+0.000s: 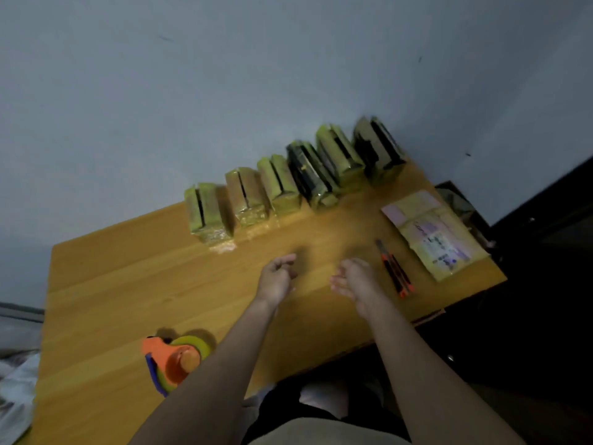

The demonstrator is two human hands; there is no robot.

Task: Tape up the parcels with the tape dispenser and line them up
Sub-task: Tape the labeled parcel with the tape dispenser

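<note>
Hovering both hands over the desk (128, 284) mid-frame, left hand (276, 277) and right hand (354, 279) empty, fingers loosely curled, holding nothing. Six taped parcels (288, 181) stand in a row along the wall, upper centre. One flat parcel (433, 232) lies at right, beside the box cutter (396, 271). Tape dispenser (175, 361) sits lower left, well apart from it. Best bet I reckon: bring the flat parcel to centre first, then fetch dispenser, pin flap with one hand while taping
</note>
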